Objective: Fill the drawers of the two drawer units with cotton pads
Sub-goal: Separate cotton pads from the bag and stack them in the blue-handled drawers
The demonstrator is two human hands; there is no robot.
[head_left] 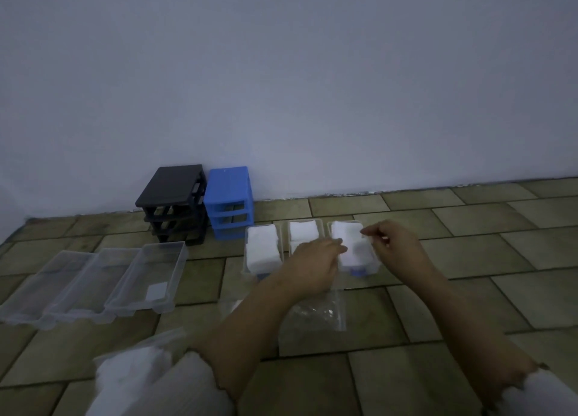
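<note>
White cotton pads [350,243] half hidden by left hand [312,265]; right hand [394,246]; both grips unclear.

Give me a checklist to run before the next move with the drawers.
1. Right drawer filled with cotton pads: ok.
2. Left hand off the pads: not ok, it rests on them.
3. Right hand empty: cannot tell.
4. Three clear drawers at left filled: not ok, one holds a single pad.
5. Blue unit slots free: ok.
6. Black unit slots free: ok.
</note>
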